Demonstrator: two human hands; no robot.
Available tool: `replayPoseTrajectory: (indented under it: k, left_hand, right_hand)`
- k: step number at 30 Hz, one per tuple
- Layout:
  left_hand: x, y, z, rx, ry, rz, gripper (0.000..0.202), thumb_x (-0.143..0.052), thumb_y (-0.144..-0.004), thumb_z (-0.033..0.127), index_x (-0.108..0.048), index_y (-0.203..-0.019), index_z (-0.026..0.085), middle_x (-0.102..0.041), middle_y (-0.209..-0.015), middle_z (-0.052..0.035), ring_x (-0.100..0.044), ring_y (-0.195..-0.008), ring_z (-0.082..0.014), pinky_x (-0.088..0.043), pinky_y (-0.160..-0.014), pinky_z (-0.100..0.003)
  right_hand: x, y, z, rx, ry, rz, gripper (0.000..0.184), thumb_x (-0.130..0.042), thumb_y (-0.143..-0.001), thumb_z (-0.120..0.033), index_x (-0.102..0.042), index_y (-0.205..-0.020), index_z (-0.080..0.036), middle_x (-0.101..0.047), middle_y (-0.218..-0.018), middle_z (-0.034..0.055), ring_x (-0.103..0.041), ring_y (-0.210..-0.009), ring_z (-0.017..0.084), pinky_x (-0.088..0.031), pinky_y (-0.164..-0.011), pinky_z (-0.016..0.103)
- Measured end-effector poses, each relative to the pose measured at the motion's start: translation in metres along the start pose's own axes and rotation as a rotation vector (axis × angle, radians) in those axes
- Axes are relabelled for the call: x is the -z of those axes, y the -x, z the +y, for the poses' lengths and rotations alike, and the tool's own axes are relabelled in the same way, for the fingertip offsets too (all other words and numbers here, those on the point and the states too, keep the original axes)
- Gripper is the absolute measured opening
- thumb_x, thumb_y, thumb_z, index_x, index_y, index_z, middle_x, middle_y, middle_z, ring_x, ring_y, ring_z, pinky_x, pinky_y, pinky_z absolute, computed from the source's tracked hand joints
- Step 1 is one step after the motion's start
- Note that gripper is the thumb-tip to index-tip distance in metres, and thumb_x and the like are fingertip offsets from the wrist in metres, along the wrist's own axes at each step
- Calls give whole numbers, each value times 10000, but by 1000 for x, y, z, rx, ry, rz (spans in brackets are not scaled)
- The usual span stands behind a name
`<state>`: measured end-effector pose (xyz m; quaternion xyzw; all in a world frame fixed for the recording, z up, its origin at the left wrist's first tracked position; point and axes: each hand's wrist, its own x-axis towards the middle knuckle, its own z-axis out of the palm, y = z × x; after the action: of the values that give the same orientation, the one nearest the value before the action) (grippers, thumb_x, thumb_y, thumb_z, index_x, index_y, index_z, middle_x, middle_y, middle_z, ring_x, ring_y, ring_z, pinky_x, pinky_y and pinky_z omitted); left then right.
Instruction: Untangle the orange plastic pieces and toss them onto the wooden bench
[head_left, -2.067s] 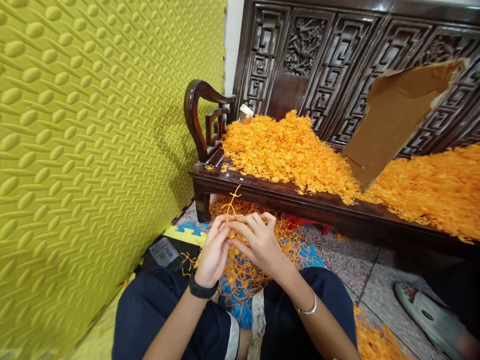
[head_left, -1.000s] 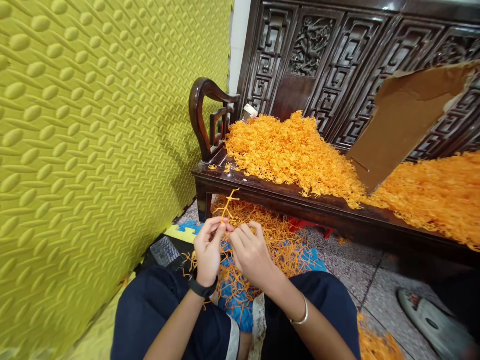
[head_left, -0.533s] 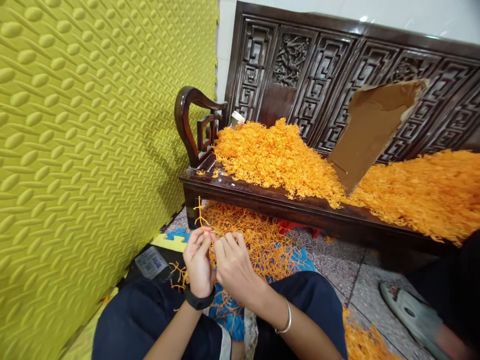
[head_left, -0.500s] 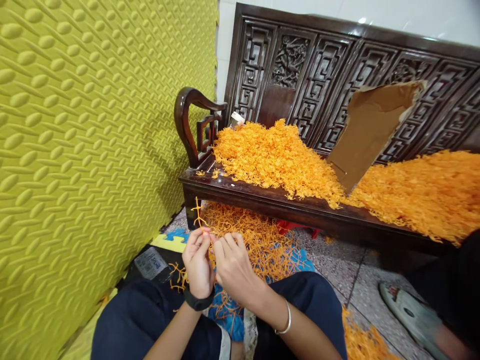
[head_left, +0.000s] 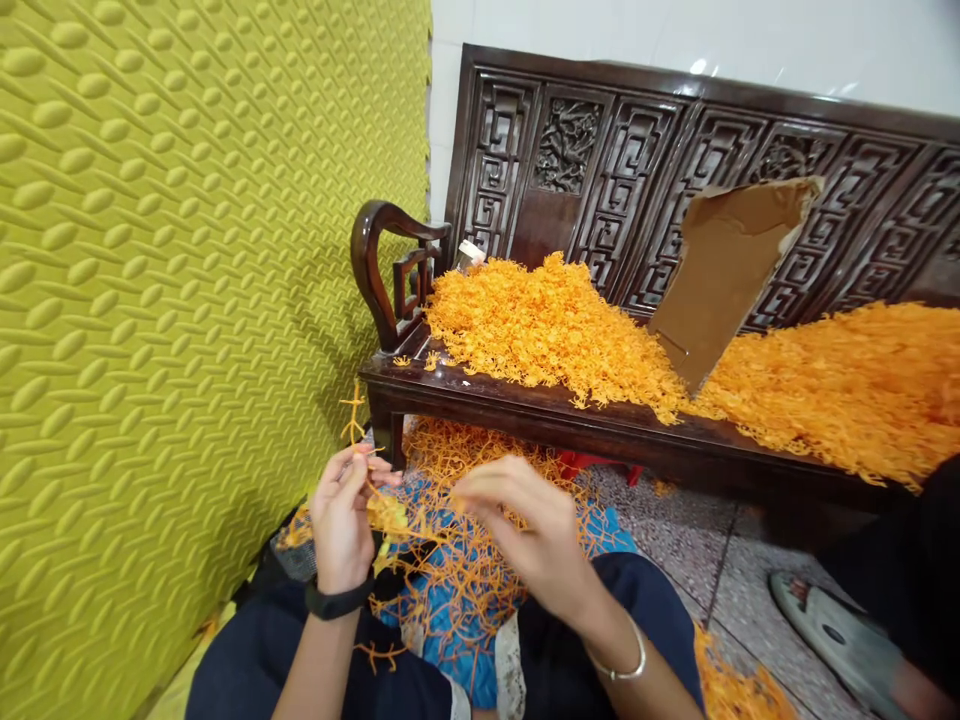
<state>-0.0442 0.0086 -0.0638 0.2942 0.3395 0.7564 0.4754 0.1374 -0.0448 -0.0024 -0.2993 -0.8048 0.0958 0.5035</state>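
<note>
My left hand (head_left: 343,520), with a black band at the wrist, pinches a thin branched orange plastic strip (head_left: 354,418) that sticks up above the fingertips. To its right, my right hand (head_left: 532,535) is held apart with bent fingers; a small orange bit seems to be at its fingertips, too blurred to make out. Below both hands, a loose pile of orange branched strips (head_left: 480,560) lies on a blue sheet (head_left: 611,525) between my legs. One strip (head_left: 381,655) rests on my dark trousers.
A dark carved wooden bench (head_left: 487,395) carries heaps of small orange pieces (head_left: 540,320), with a cardboard sheet (head_left: 720,270) standing between them. A yellow textured mat (head_left: 187,300) rises at the left. Another person's sandalled foot (head_left: 832,630) is at the right.
My hands, together before, have moved apart: the left to the left with the branched strip, the right to the right. Loose orange strips now show between them.
</note>
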Motion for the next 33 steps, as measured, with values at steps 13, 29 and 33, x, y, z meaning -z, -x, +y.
replayPoseTrajectory:
  k: [13,29,33]
  left_hand:
    - [-12,8,5,79,-99,-225,242,-669,-760,372,-583,-853,166,-740,-829,-93,-691,-830,-240,-486,-811,-351]
    - [-12,6,-13,328,355,-223,92,-643,-764,178,-614,-849,158,-734,-831,-59,-693,-848,-202,-470,-945,-401]
    - [-18,14,-13,294,361,-234,95,-662,-758,184,-625,-842,157,-726,-782,-33,-694,-791,-181,-506,-880,-352]
  right_hand:
    - [83,-116,175,-408,132,413,400,-544,-803,-221,-507,-1179,-88,-535,-1234,214,-611,-1000,177,-490,-779,259]
    - [-13,4,73,-482,-350,-452,307,-563,-857,-355,-603,-1116,-195,-633,-1138,70,-596,-1037,162,-471,-913,336]
    - [-29,9,70,-450,-447,-552,258,-660,-777,-368,-679,-955,-182,-692,-952,40,-635,-901,161,-484,-860,306]
